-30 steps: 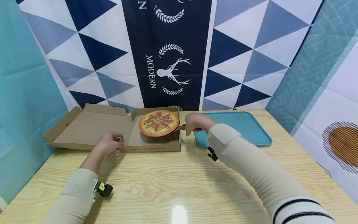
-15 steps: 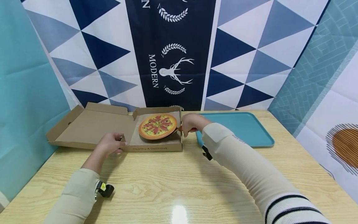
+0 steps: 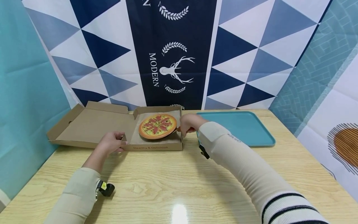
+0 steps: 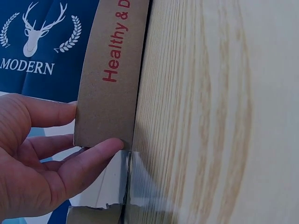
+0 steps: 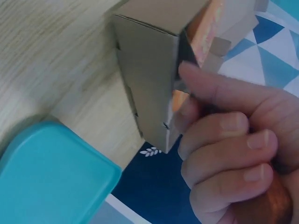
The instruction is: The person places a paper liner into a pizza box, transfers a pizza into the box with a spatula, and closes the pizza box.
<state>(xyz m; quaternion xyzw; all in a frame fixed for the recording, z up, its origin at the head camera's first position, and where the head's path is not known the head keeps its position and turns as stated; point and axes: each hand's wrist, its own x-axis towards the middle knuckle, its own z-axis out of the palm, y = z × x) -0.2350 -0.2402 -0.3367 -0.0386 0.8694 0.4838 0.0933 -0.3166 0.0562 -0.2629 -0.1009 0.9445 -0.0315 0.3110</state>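
Observation:
A round pizza (image 3: 158, 126) with an orange crust lies tilted in the cardboard pizza box (image 3: 152, 147), its right side raised. My right hand (image 3: 190, 123), at the box's right wall, grips the wooden handle (image 5: 264, 205) of a pizza server. The server's blade goes under the pizza's right edge and is mostly hidden. At the front left corner of the box, my left hand (image 3: 112, 143) pinches the wall, its thumb (image 4: 110, 147) on the printed front face and its fingers around the top edge.
The box's lid (image 3: 92, 126) lies folded back to the left. To the right stands a teal tray (image 3: 237, 127), partly behind the right forearm. A patterned cloth (image 3: 173, 68) hangs behind the wooden table (image 3: 145, 186).
The right hand has moved left toward the box with the server. The pizza has come down slightly into the box. The left hand keeps its grip on the corner.

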